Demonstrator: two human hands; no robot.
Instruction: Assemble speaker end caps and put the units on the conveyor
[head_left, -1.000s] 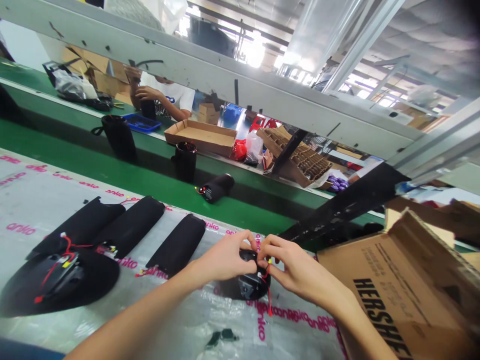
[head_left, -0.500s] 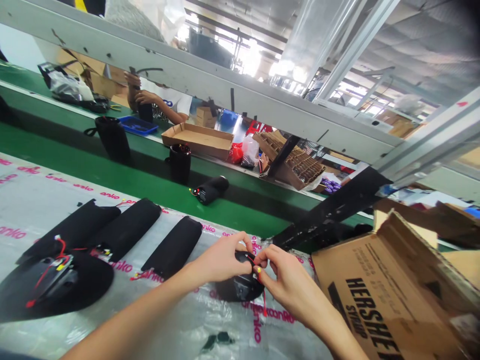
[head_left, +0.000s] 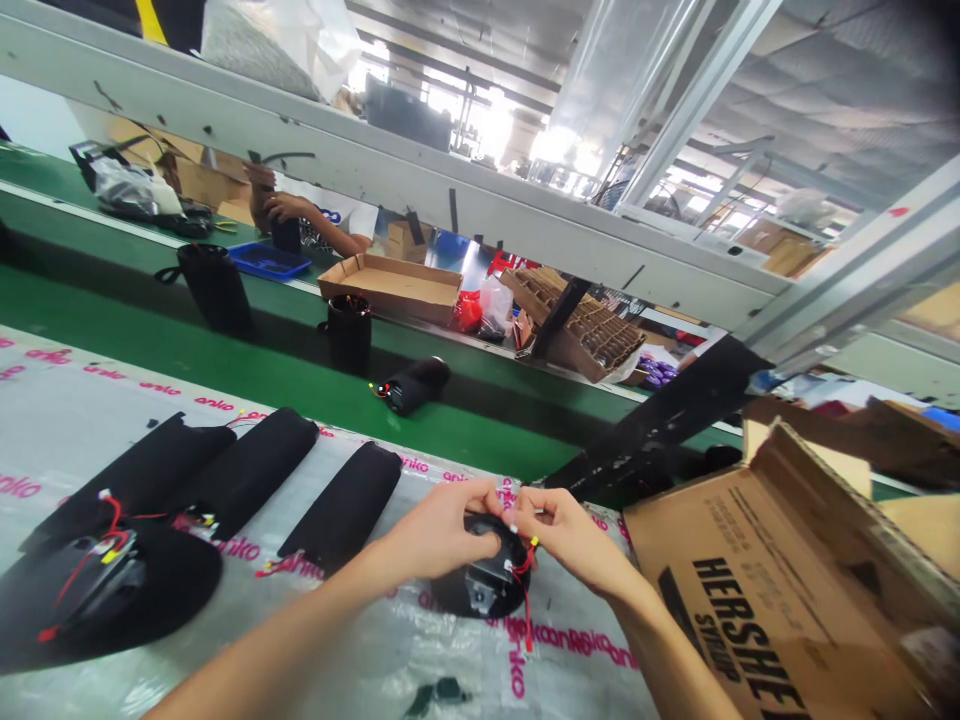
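Observation:
My left hand point(head_left: 442, 535) and my right hand point(head_left: 570, 540) meet over a black padded housing point(head_left: 487, 590), their fingertips pinching at its top edge. Thin red wires point(head_left: 527, 600) with a small yellow connector hang from it beside my right hand. Farther left on the pink-printed plastic sheet point(head_left: 97, 410) lie several black foam sleeves point(head_left: 345, 505) and a wider black housing point(head_left: 97, 590) with red wires and a connector. Much of the near housing is hidden under my fingers.
A green conveyor point(head_left: 300, 420) carries black cylinders point(head_left: 349, 333) and a cardboard tray point(head_left: 390, 287). Across it, a co-worker's hands point(head_left: 281, 208) work near a blue tray point(head_left: 268, 260). An open cardboard Hershey's Syrup box point(head_left: 757, 600) stands at my right, below a black bar point(head_left: 660, 420).
Both hands have stayed together on the housing, with small finger shifts. The red wire now shows more to the right of my right hand. The view has drifted slightly.

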